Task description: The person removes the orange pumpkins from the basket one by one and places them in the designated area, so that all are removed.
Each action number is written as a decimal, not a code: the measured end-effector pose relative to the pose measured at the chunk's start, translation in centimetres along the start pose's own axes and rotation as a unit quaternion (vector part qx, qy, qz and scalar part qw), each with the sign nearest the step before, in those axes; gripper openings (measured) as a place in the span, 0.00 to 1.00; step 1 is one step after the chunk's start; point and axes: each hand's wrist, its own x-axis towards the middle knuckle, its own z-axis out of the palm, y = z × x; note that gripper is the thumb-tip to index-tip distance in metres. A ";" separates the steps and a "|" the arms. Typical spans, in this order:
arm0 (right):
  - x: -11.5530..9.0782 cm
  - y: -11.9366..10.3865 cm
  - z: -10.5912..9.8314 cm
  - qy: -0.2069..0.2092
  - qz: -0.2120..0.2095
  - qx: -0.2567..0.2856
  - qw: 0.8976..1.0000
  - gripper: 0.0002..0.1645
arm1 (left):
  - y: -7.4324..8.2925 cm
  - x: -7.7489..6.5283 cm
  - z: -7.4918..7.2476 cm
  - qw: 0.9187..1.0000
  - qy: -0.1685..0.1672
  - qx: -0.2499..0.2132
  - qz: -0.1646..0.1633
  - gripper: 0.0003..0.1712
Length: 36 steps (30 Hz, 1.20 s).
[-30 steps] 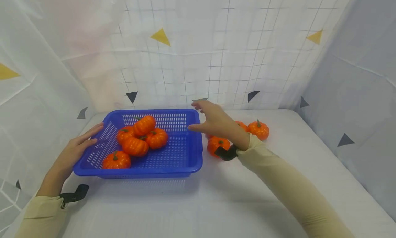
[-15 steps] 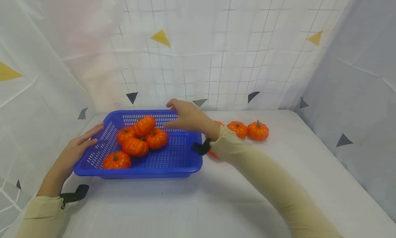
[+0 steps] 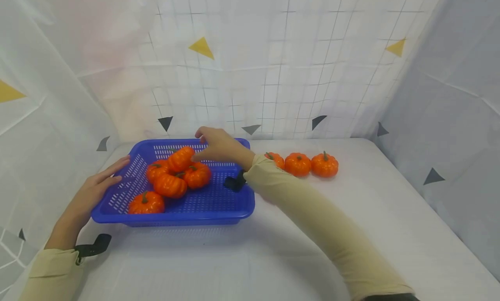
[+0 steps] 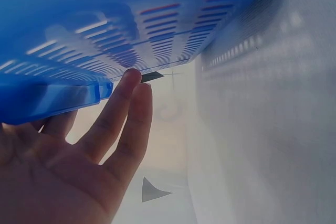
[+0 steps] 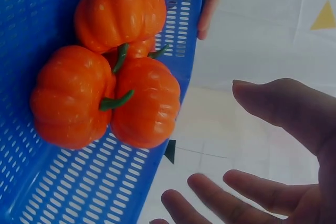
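Observation:
A blue slotted plastic basket [image 3: 226, 215] holds several small orange pumpkins with green stems. At its left side, my left hand [image 3: 90, 192] rests against the rim with fingers fairly straight; the left wrist view shows those fingers [image 4: 137, 124] along the outer wall. My right hand [image 3: 220, 145] reaches over the back of the basket, thumb and fingers spread apart and holding nothing. Closest to it is the topmost pumpkin [image 3: 181, 159], which leans on the others. In the right wrist view this pumpkin [image 5: 147, 106] sits apart from the spread fingers [image 5: 231, 203].
Right of the basket, on the white table [image 3: 375, 218], stand a round pumpkin [image 3: 325, 164], another pumpkin [image 3: 298, 165] beside it and a third pumpkin [image 3: 275, 160] partly behind the right sleeve. A white gridded sheet [image 3: 297, 75] hangs behind the table.
My right hand has moved left from beyond the basket's right rim to over its back part, near the top pumpkin. The left hand, basket and pumpkins have stayed in place.

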 end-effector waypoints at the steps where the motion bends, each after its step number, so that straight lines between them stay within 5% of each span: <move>1: 0.3 0.0 0.2 0.000 0.000 0.003 1.000 0.35 | 0.0 0.0 0.0 1.000 0.001 0.000 0.000 0.31; 21: 4.6 0.5 4.0 -0.004 0.030 -0.002 1.000 0.40 | 0.2 0.1 0.1 1.000 0.005 -0.004 -0.011 0.30; 36: 5.3 0.4 5.6 -0.014 0.043 -0.017 0.999 0.35 | 0.1 -0.1 0.1 1.000 0.007 0.007 -0.004 0.31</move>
